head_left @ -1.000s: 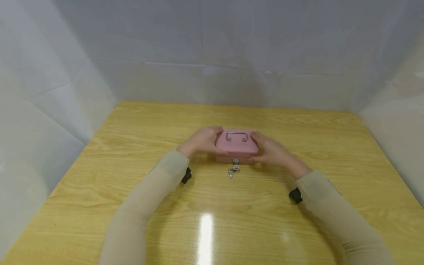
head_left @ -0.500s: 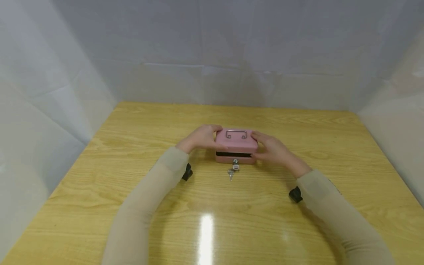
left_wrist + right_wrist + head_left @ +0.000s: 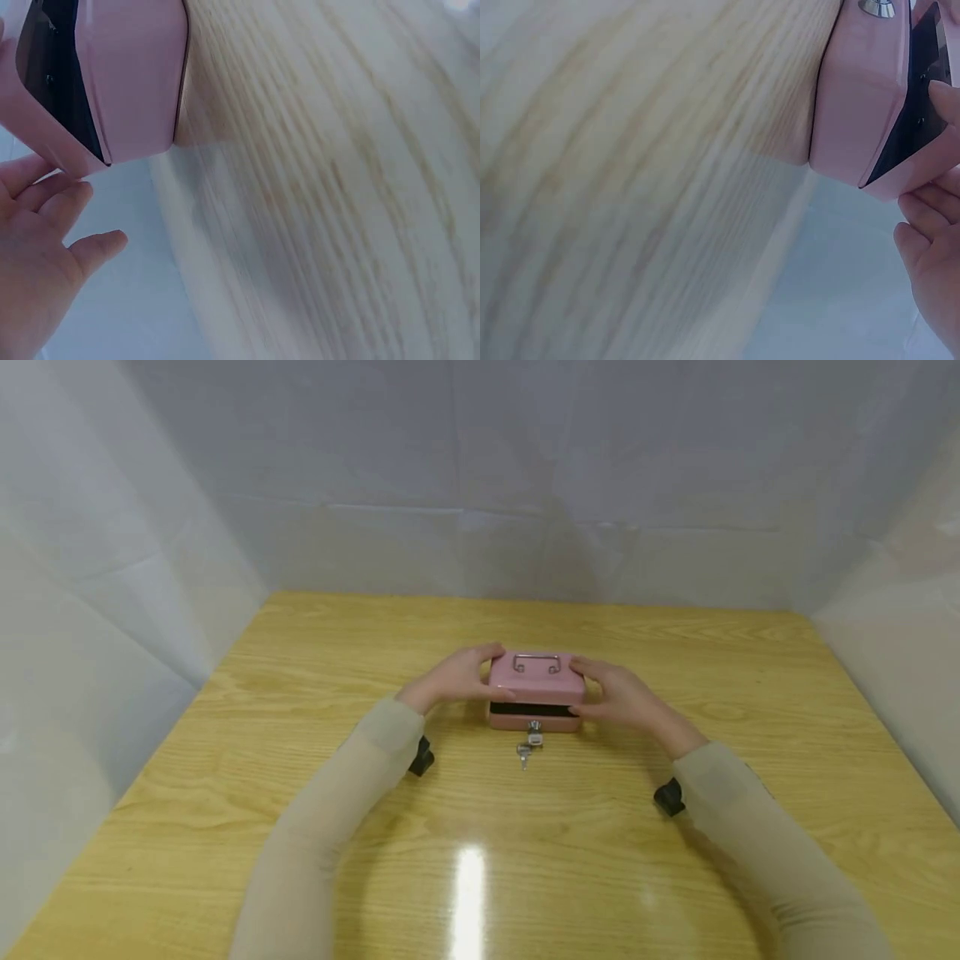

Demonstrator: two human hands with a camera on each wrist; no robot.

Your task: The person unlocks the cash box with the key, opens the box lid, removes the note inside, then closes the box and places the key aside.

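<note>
Pink cash box (image 3: 536, 689) mid tabletop (image 3: 300, 827), key (image 3: 533, 735) in front lock. Left hand (image 3: 456, 677), right hand (image 3: 621, 695) fingers curled on lid ends. Lid cracked open, dark gap showing; most of lift left.

A second ago the lid (image 3: 537, 677) of the pink box (image 3: 536, 717) was shut flat. Now I have lifted its front edge up a bit more, and a dark gap (image 3: 534, 709) shows between the lid and the bottom part. The gap was thin half a second ago, and now it is a little wider. My left hand (image 3: 453, 679) and my right hand (image 3: 618, 695) have gone up a tiny bit with the lid, one on each side of it. From my wrists I can see the dark inside (image 3: 60, 82) of the box through the opening (image 3: 915, 105).
</note>
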